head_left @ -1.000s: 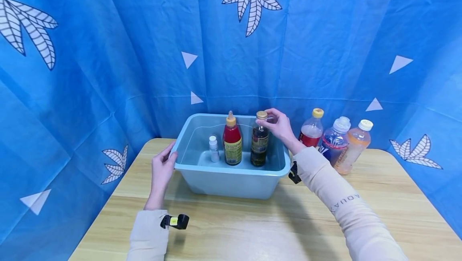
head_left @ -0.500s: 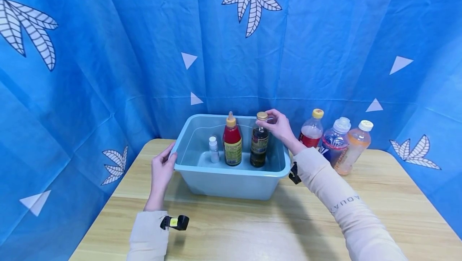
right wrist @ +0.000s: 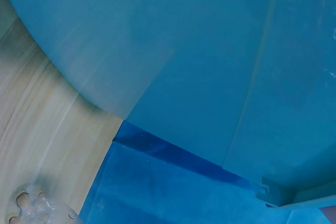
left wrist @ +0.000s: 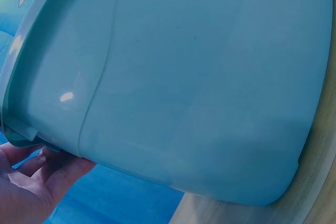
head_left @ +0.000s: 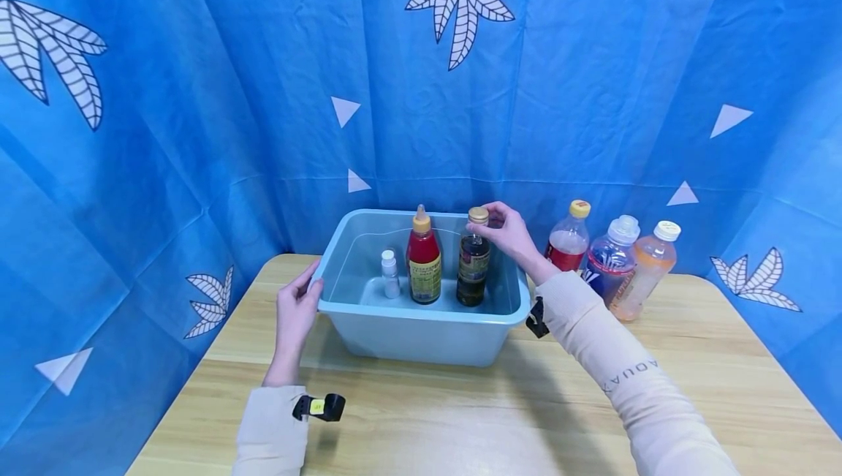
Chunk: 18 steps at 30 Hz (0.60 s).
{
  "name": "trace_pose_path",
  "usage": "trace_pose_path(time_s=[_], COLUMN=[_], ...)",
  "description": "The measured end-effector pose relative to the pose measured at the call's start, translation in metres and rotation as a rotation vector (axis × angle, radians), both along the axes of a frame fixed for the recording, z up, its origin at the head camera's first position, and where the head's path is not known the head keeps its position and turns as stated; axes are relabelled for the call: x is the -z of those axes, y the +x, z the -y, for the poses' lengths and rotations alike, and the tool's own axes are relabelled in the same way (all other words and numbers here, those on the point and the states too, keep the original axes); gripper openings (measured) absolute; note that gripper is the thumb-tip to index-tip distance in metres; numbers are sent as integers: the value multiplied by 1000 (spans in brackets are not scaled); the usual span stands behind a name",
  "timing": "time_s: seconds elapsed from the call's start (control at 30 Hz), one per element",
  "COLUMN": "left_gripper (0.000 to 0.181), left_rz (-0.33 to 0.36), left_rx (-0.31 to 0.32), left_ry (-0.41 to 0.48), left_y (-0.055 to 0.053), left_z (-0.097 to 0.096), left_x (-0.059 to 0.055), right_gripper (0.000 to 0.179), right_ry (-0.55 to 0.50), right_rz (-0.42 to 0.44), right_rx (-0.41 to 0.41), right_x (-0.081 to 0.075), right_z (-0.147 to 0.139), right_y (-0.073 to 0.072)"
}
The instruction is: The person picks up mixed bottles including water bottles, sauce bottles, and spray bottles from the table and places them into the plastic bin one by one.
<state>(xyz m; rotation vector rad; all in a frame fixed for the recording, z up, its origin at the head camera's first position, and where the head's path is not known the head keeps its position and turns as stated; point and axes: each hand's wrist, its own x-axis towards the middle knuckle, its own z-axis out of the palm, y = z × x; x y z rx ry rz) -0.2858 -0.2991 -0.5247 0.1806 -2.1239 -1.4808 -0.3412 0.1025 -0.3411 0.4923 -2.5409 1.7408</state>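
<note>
A light blue plastic basin (head_left: 421, 333) stands on the table; its outer wall fills most of both wrist views. My left hand (head_left: 297, 308) grips its left rim, thumb on top and fingers below. With my right hand (head_left: 509, 233) I pinch the neck of a dark glass bottle (head_left: 472, 271) with a gold cap, upright at the basin's right side. Beside it in the basin are a red squeeze sauce bottle (head_left: 424, 260) with a yellow pointed cap and a small white-capped bottle (head_left: 391, 275). Only a sliver of my right hand shows in the right wrist view.
Right of the basin stand a yellow-capped soda bottle (head_left: 568, 242), a clear bottle (head_left: 610, 257) with a blue label and an orange drink bottle (head_left: 643, 271). The wooden table (head_left: 460, 417) backs onto a blue curtain (head_left: 276, 81).
Both hands keep their hold and the bottles stay where they are. The head view has shifted very slightly.
</note>
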Motion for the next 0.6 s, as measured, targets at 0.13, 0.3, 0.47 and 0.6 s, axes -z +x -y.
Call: trace_pose_path(time_s=[0.13,0.3,0.47,0.6], left_gripper=[40,38,37,38], left_rz=[-3,-20,-20,-11], left_rx=[0,-4,-7,-6], left_ry=[-1,3,9,23], left_y=[0,0,-1,-1], left_z=[-1,-1,0,-1], left_x=[-1,-1,1,-2], right_gripper=[47,49,51,52], right_ry=[-4,-11,2,8], right_rz=[-11,-8,-16,-25], right_rx=[-10,-18,-22,-21], right_x=[0,-5,-7,-6], right_z=[-1,-2,-6,-11], right_y=[1,7,8,9])
